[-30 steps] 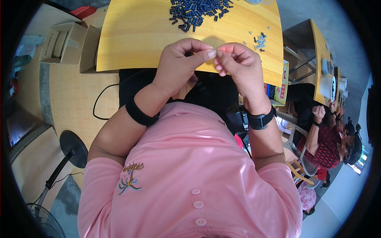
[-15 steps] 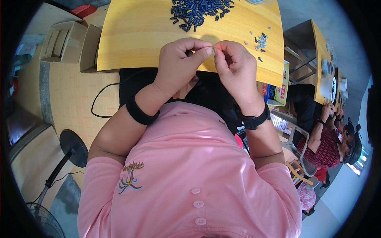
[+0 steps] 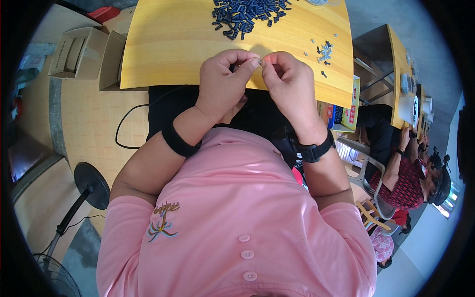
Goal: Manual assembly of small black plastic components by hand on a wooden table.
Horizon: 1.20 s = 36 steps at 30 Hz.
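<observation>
Over the near edge of the yellow wooden table [image 3: 173, 49], my left hand [image 3: 225, 79] and my right hand [image 3: 289, 81] meet fingertip to fingertip. Both are closed in a pinch around something tiny between them, of which only a small pale glint shows; its kind is too small to make out. Beyond my hands lies a heap of small black plastic parts [image 3: 247, 15]. To the right of my right hand is a little cluster of small silvery metal pieces [image 3: 325, 52], with a few dark ones mixed in.
An open cardboard box [image 3: 76, 54] stands left of the table. Below the table's right side is a yellow box [image 3: 352, 106] with black parts in it. A fan stand [image 3: 91, 185] is at lower left. Another person [image 3: 403, 178] sits at a table on the right.
My two hands have shifted slightly to the left, the right one a little more, with their fingertips still together. The heap and the metal pieces look the same.
</observation>
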### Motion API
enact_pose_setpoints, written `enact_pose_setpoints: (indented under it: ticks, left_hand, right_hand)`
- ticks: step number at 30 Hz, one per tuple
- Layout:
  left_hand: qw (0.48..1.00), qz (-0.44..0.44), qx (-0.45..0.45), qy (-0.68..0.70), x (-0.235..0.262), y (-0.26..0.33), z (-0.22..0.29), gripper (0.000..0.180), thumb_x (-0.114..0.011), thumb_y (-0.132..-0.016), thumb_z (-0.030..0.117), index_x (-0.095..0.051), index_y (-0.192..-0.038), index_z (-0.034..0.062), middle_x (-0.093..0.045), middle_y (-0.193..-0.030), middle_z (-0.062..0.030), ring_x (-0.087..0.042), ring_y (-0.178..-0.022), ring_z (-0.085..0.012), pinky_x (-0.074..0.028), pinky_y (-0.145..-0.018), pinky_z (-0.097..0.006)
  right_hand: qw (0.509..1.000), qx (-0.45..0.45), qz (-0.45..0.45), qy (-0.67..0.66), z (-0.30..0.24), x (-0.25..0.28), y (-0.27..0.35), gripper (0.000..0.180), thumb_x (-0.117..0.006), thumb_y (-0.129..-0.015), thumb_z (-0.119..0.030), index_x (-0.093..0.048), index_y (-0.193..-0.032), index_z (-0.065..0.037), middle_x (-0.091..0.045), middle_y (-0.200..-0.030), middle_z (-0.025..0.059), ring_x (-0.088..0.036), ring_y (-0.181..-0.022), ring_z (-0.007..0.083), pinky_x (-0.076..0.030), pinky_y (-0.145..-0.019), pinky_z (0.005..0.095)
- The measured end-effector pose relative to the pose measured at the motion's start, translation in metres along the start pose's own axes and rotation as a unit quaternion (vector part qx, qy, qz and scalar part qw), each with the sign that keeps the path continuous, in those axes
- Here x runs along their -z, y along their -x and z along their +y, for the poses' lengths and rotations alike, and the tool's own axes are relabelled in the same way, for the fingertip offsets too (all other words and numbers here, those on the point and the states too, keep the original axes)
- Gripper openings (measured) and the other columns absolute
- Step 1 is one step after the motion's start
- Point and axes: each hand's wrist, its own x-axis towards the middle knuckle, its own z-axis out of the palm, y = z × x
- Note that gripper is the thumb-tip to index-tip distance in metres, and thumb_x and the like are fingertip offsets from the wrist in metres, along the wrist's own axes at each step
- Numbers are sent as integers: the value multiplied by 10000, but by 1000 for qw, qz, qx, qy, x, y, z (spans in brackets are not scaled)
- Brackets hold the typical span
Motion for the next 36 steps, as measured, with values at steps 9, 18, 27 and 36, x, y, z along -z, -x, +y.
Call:
enact_pose_setpoints:
  ticks: [9,18,27,36]
  left_hand:
    - [999,-24,0,22,3,-1,6,209,-673,-855,165,-673,-948,-22,-663,-837,-24,-575,-764,-62,-469,-710,-200]
    - [986,-137,92,-11,20,-14,15,209,-681,-827,184,-688,-922,-2,-650,-794,7,-533,-680,-38,-412,-622,-170]
    - [926,-245,228,171,32,-20,22,140,-650,-824,178,-695,-854,48,-628,-730,25,-345,-521,4,-226,-458,-154]
    - [920,-268,227,175,35,-22,21,172,-622,-865,192,-693,-888,38,-652,-766,1,-358,-518,4,-236,-459,-140]
  right_hand:
    - [998,16,-19,-62,19,-1,-2,79,-589,-839,-61,-612,-850,14,-602,-673,172,-584,-542,257,-457,-518,326]
    - [974,197,4,110,16,9,-1,57,-589,-817,-62,-581,-850,-17,-587,-771,178,-574,-752,379,-469,-667,435]
    - [963,247,-31,102,15,16,0,61,-581,-823,-69,-578,-858,-19,-571,-773,158,-569,-759,352,-465,-668,413]
    - [963,244,-57,102,11,20,-1,74,-582,-815,-69,-579,-872,-21,-577,-782,153,-572,-752,347,-469,-661,403]
